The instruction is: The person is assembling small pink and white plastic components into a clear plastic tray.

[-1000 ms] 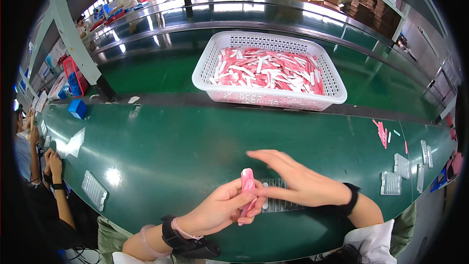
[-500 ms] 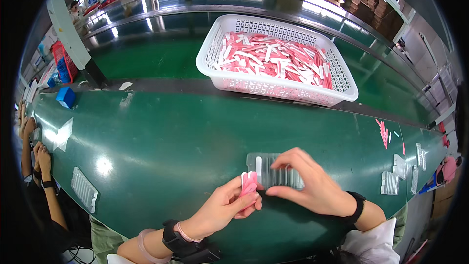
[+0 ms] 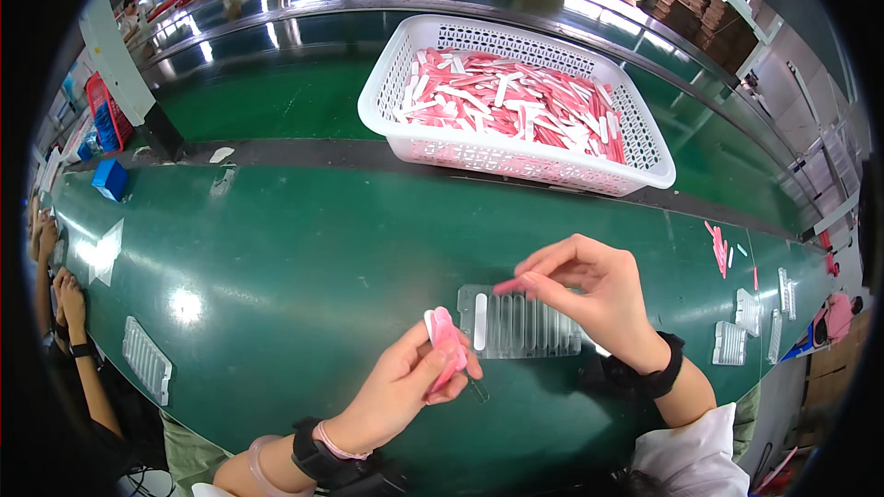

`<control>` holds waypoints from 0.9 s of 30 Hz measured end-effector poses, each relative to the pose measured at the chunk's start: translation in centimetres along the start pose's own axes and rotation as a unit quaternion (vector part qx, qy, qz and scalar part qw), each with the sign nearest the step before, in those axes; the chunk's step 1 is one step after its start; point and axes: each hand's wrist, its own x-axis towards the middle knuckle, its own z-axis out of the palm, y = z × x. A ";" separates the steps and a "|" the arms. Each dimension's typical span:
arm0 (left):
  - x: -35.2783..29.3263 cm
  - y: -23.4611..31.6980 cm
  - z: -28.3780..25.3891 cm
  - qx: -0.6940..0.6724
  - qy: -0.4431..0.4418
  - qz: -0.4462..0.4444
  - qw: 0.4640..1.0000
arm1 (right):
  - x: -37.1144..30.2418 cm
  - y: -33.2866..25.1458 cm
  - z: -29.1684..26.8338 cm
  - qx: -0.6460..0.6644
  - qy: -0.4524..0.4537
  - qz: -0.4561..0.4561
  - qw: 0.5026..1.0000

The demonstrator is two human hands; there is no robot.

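Observation:
My left hand (image 3: 401, 377) is closed around a small bundle of pink and white nail files (image 3: 444, 336), their rounded ends sticking up past the fingers. Between the thumb and fingers of my right hand (image 3: 599, 299) one pink nail file (image 3: 508, 285) is pinched, held over the far edge of a clear ribbed plastic tray (image 3: 539, 329). The tray lies on the green table, and a single white-faced nail file (image 3: 480, 320) rests in its leftmost slot. The slots I can see to the right hold nothing.
A white perforated basket (image 3: 516, 166) heaped with pink and white nail files stands at the back. More clear trays lie at the right (image 3: 730, 343) and left (image 3: 147, 361), with loose pink files (image 3: 717, 248) farther right. A blue box (image 3: 110, 179) and a co-worker's hands (image 3: 72, 299) are at the left.
My right hand has moved up and away from the left hand and now holds a pink nail file over the tray. The left hand has shifted slightly left, its bundle tilted.

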 end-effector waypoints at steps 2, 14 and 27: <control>0.0 0.3 0.1 -0.021 0.010 -0.006 1.000 | -0.3 0.7 0.0 -0.174 -0.042 -0.127 0.976; 0.0 0.1 -0.5 -0.062 -0.057 0.023 0.996 | -5.5 -0.2 1.7 -0.425 -0.162 -0.247 0.856; 0.0 0.3 0.5 0.121 -0.073 0.018 0.990 | -1.9 -0.7 1.6 0.082 -0.112 0.128 0.982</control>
